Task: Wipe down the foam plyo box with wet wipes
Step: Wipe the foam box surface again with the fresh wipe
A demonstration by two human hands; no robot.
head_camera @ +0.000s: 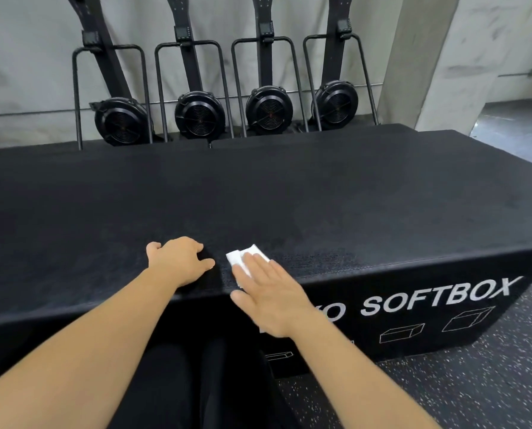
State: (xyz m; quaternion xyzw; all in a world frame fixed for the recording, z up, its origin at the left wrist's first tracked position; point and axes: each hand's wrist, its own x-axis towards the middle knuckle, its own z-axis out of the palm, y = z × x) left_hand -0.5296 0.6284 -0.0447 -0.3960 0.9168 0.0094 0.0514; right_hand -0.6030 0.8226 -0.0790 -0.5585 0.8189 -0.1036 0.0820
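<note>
Wet wipe [243,258] lies on foam plyo box [258,187] top, near edge, pinned flat under open-fingered right grip [271,295]; left grip [178,261] loosely curled, empty, braced just left; I'd keep pressure even and overlap strokes toward far edge.

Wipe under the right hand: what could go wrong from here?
1. The wipe is only pressed under the flat right hand, not gripped, so it may bunch or slip out on the textured box.
2. It is small and sits at the near edge, so the far part of the top could get missed.
</note>
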